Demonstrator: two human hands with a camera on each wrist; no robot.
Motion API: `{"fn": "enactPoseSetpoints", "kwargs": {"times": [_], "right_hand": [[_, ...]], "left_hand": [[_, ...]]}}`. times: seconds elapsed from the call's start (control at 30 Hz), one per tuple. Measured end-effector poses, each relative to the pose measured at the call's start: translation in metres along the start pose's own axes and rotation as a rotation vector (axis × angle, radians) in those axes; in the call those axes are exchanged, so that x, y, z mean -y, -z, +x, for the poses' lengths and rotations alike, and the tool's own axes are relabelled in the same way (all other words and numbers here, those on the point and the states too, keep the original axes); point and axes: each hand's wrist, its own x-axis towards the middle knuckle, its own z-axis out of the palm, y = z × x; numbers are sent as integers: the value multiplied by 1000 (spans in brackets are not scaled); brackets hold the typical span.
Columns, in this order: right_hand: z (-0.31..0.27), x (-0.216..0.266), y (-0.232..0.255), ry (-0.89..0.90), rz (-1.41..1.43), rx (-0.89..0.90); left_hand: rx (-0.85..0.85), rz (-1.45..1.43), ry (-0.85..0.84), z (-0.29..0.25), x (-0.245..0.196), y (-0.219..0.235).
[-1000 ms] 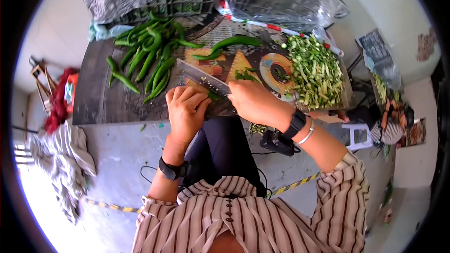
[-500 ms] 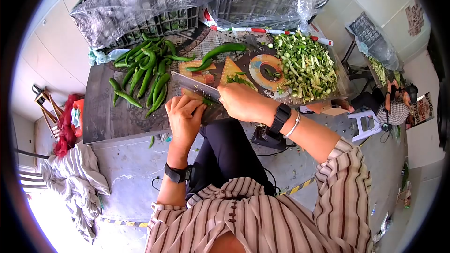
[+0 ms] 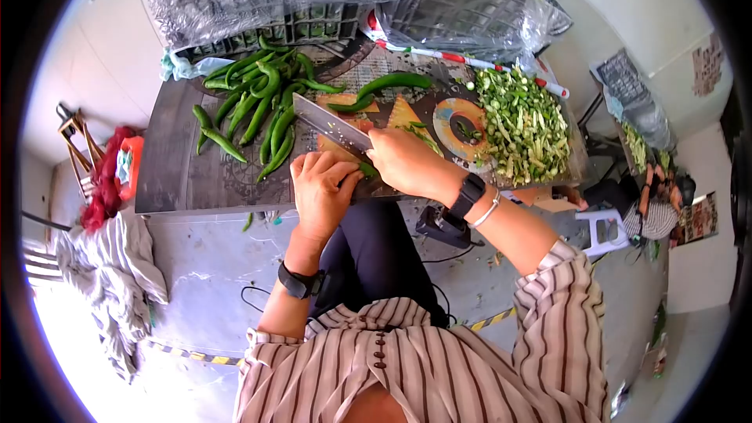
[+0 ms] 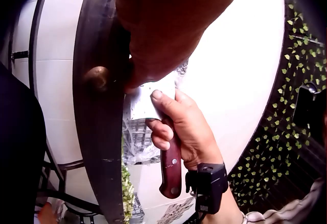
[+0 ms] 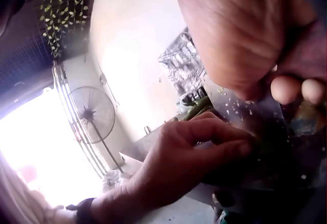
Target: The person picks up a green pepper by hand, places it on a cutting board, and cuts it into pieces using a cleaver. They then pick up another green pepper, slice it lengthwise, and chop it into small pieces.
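Note:
In the head view my right hand (image 3: 407,163) grips a cleaver (image 3: 333,124) whose blade slants up to the left over a patterned board (image 3: 454,113). My left hand (image 3: 323,186) lies just in front of the blade, fingers curled down on a green pepper (image 3: 366,170). The left wrist view shows the right hand (image 4: 186,132) wrapped round the cleaver's wooden handle (image 4: 170,170). In the right wrist view the left hand's fingertips (image 5: 240,147) press beside the wet blade (image 5: 255,112).
Whole green peppers (image 3: 254,110) are heaped on the dark table (image 3: 176,180) at the left, and chopped pepper (image 3: 525,121) at the right. Plastic-covered crates (image 3: 298,23) stand behind. On the floor are a grey cloth (image 3: 110,258) and a black device (image 3: 442,227).
The cleaver blade has lifted a little and now points higher to the left. Both hands stay close together at the table's near edge; the head camera has shifted slightly.

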Motion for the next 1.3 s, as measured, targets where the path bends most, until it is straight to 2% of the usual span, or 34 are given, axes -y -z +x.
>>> {"fn": "enactPoseSetpoints", "kwargs": {"times": [0.1, 0.17, 0.2, 0.3, 0.4, 0.77, 1.3], "right_hand": [[-5, -7, 6, -64, 111, -68], [-8, -15, 12, -127, 95, -113], [-9, -3, 27, -180, 67, -79], [-22, -1, 34, -79, 67, -122], [-33, 5, 33, -83, 6, 54], [-32, 12, 29, 30, -68, 104], [-20, 15, 43, -200, 7, 301]], "left_hand": [[-34, -7, -19, -1, 3, -2], [-43, 1, -6, 0, 4, -2], [-40, 6, 0, -2, 3, -2], [-22, 14, 25, -1, 2, -2], [-55, -6, 17, 0, 3, -4], [-30, 30, -9, -1, 6, -4], [-4, 8, 20, -2, 6, -5]]}}
